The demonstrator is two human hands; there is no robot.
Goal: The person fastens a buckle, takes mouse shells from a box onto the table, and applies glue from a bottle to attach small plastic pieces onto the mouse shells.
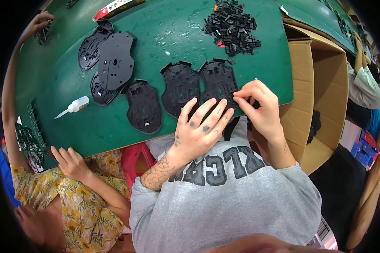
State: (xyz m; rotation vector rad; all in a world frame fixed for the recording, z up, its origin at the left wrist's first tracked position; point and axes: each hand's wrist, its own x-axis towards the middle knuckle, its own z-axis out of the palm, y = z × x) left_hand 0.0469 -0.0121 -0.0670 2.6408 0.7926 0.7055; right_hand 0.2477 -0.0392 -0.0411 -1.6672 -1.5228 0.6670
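Two black plastic shells, shaped like computer mouse bases, lie side by side at the table's near edge: a left one [180, 86] and a right one [217, 78]. My left hand [202, 126] rests across their lower ends, fingers stretched out and spread, hiding part of both. At the right shell's right edge, my right hand [257, 105] pinches thumb and forefinger together. Whatever is between those fingertips is too small or hidden to make out. A third such shell [143, 105] lies to the left, apart from my hands.
A heap of small black plastic parts [232, 29] sits at the far side. More shells are stacked at left [116, 61], near a white dropper bottle [78, 104]. An open cardboard box [297, 80] stands right of the green table [266, 67]. A co-worker's hand [71, 163] is at the left edge.
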